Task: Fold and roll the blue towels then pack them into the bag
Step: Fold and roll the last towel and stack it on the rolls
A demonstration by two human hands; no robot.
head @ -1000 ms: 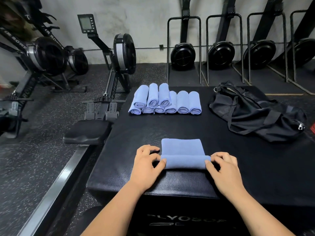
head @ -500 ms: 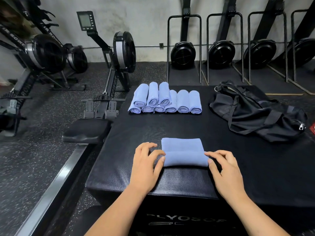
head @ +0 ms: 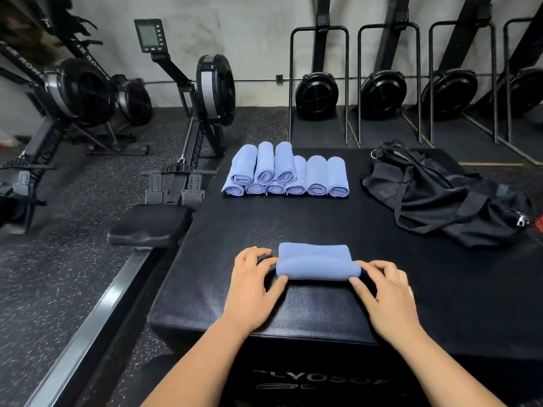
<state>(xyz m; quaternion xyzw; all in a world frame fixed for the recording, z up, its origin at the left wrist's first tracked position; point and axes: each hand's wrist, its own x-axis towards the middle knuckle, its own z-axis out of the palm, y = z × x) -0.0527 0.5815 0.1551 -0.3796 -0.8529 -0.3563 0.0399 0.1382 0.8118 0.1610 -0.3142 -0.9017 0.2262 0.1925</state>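
Change: we see the roll fatter than a second ago, its flat strip shorter, and both hands higher in the frame.
Box: the black padded box (head: 293, 224) fills centre and bottom.
Bag: the black bag (head: 446, 198) slumps at centre right, well apart from the hands.
Stack: rolled towels (head: 285, 171) lie at upper centre.
Half-rolled towel (head: 318, 268): lower centre, long axis left-to-right, equally near both hands, flat strip toward frame top.
Hands: our left hand (head: 252, 289) and right hand (head: 388, 292) each curl round one roll end.

I log the half-rolled soft cloth towel (head: 318, 267) as plain periwinkle blue; stack of rolled cloth towels (head: 286, 174) same blue. Slouched fabric duffel bag (head: 440, 198) solid black. Padded box top (head: 293, 224) black, fine woven grain. Rubber floor (head: 58, 289) dark grey, white speckles.
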